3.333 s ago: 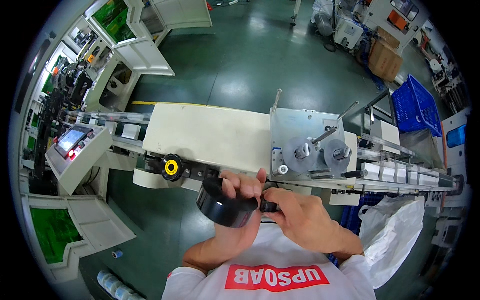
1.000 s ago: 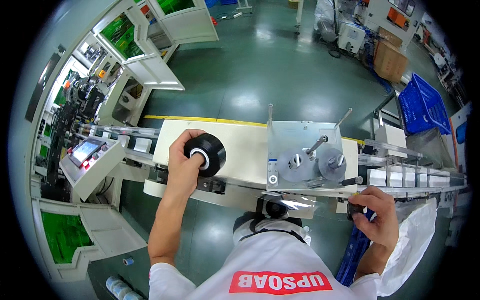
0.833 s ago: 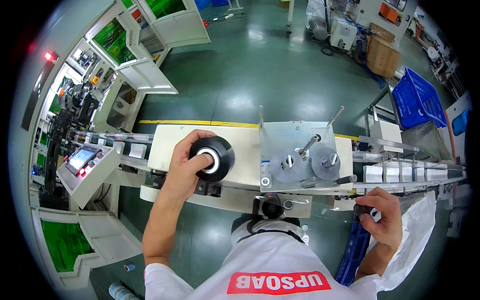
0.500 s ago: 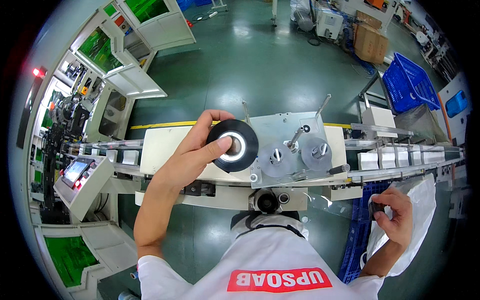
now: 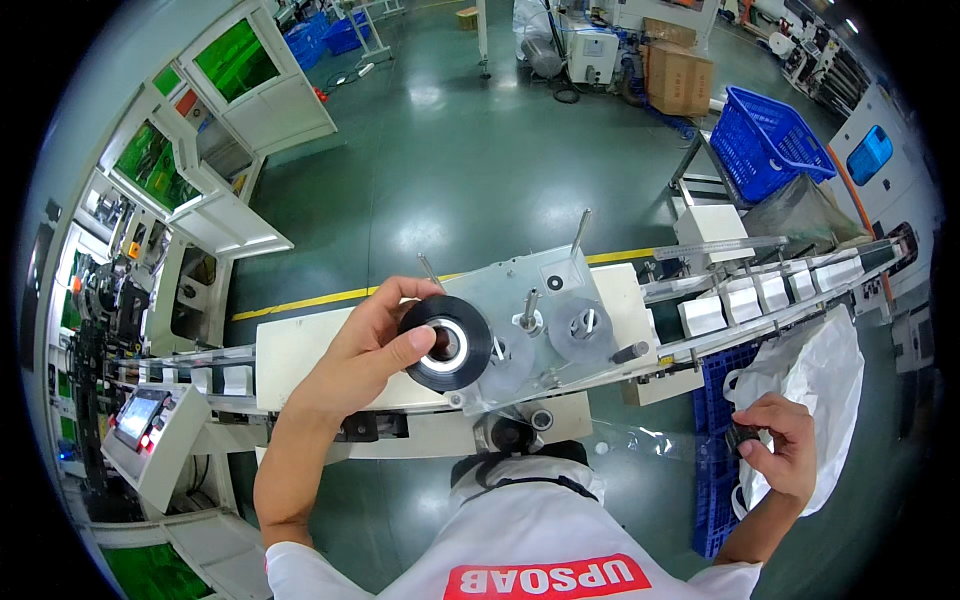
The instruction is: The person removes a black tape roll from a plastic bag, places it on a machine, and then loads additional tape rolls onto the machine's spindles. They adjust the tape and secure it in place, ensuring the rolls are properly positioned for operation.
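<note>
My left hand point(image 5: 365, 345) grips a black roll of ribbon point(image 5: 447, 343) with a pale core, thumb across its face. The roll sits against the left side of a grey metal plate point(image 5: 545, 300) that carries upright spindles point(image 5: 530, 308) and a round hub point(image 5: 584, 328). My right hand point(image 5: 775, 445) is low at the right, fingers closed on a small dark object point(image 5: 742, 437), beside a white plastic bag point(image 5: 815, 375).
A cream machine top point(image 5: 300, 355) runs left of the plate. White boxes point(image 5: 745, 295) stand in a row on the conveyor to the right. A control panel with a screen point(image 5: 140, 420) is at the lower left. Blue crates point(image 5: 765, 140) and cardboard boxes point(image 5: 675, 75) stand beyond.
My left hand has carried the black roll rightward from the cream machine top to the metal plate's spindles. My right hand has dropped toward the white bag with the small dark object.
</note>
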Available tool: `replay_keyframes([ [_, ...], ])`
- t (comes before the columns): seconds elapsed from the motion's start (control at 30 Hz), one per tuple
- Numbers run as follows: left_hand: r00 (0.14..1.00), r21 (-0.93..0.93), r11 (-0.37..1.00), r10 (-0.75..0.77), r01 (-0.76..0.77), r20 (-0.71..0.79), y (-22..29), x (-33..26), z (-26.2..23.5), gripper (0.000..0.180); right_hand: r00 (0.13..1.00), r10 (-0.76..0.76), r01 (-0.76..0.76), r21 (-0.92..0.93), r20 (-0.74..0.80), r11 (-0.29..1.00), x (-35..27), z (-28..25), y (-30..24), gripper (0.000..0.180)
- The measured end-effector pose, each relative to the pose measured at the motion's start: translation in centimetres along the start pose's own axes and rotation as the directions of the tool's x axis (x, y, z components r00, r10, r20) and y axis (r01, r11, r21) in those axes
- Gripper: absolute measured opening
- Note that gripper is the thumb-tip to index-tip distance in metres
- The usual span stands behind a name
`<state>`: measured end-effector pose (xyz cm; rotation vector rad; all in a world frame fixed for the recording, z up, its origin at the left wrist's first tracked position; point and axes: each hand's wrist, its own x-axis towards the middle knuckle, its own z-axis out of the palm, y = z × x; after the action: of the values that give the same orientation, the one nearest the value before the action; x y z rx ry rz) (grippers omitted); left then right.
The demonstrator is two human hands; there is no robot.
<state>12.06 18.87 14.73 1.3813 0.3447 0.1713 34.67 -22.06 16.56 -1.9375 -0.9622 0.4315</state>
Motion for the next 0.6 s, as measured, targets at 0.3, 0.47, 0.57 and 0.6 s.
replay_keyframes([
  [0.3,0.999,0.000,1.000,-0.030,0.030,-0.016,-0.3,0.4,-0.1,0.044,0.999,-0.036,0.035,-0.059,-0.008,0.998,1.9,-2.2,-0.2,0.036],
  [0.47,0.999,0.058,0.997,-0.046,0.045,0.013,-0.4,1.1,0.8,0.036,0.999,-0.039,0.039,-0.023,-0.016,0.999,2.2,-2.9,-1.0,0.036],
  [0.57,0.998,0.107,0.992,-0.068,0.067,0.010,-0.3,1.3,1.0,0.033,0.999,-0.032,0.032,-0.024,-0.008,0.999,2.1,-2.8,-1.0,0.035],
  [0.6,0.998,0.129,0.990,-0.064,0.062,0.012,-0.5,1.7,1.1,0.031,1.000,-0.024,0.023,-0.028,-0.010,0.999,2.0,-2.9,-0.9,0.035],
])
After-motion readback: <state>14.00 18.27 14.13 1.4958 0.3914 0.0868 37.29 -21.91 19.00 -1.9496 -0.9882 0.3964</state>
